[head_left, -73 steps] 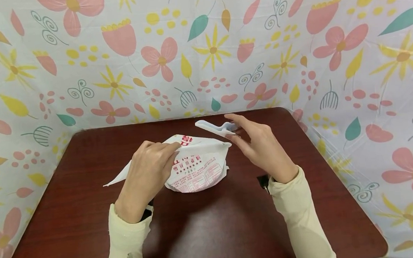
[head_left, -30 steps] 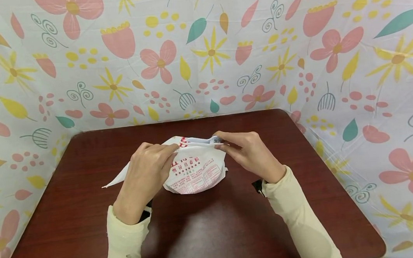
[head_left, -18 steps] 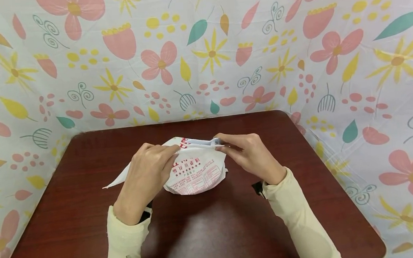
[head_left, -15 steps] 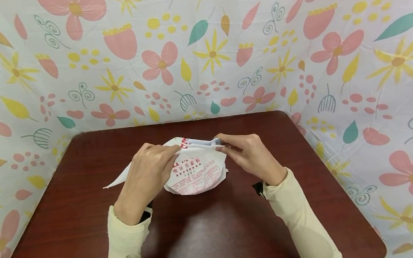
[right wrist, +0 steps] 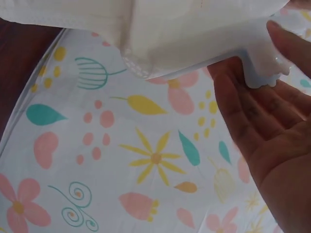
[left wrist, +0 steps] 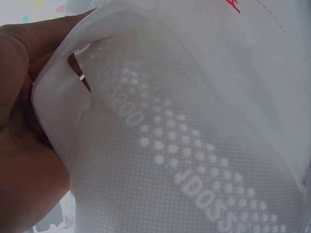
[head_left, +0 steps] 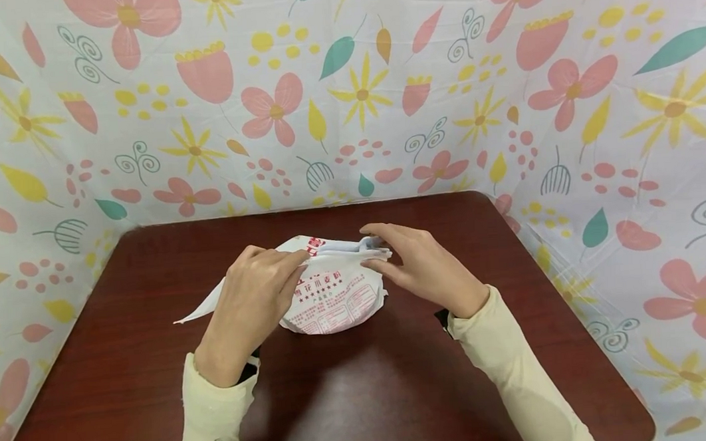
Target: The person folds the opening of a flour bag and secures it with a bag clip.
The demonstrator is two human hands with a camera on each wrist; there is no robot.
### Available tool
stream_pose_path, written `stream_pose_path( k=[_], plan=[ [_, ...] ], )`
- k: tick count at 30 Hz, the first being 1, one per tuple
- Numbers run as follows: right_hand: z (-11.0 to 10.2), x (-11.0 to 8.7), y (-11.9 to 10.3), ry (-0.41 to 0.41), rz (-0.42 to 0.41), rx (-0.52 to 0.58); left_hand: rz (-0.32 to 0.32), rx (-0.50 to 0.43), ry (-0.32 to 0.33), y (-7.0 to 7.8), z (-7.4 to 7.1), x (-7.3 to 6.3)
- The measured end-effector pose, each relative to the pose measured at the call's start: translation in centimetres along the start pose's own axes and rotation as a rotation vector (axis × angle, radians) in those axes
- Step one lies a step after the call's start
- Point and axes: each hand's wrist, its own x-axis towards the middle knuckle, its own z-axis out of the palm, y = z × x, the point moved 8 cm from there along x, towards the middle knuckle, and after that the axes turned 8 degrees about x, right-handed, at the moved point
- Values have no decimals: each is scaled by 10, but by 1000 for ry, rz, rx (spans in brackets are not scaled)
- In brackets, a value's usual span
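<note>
A white paper-like flour bag [head_left: 336, 298] with red print stands on the table, its top edge folded over. My left hand [head_left: 249, 306] pinches the left part of that top edge; in the left wrist view the white dotted bag material [left wrist: 160, 189] fills most of the picture beside the thumb and fingers. A pale blue bag clip [head_left: 339, 246] lies along the right part of the fold. Around its right end my right hand [head_left: 418, 264] stands with thumb and fingers spread apart. In the right wrist view the clip's end [right wrist: 265, 60] sits between them.
A white bag corner [head_left: 204, 303] sticks out left past my left hand. The dark red-brown table [head_left: 133, 365] runs around the bag, and a flower-patterned cloth [head_left: 347, 101] stands behind and on both sides.
The clip came down and left from the air onto the bag's top edge. My right hand gripped its end there, and now thumb and fingers have parted. My left hand keeps its place.
</note>
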Motion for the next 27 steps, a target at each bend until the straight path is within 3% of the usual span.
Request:
stream_pose_path(
  k=[10,27],
  plan=[
    [-1,3,-6,-4,-70,3,7,-5,14,-2,0,1],
    [11,3,-11,-29,-133,-198,5,19,14,-3,-1,1]
  ],
)
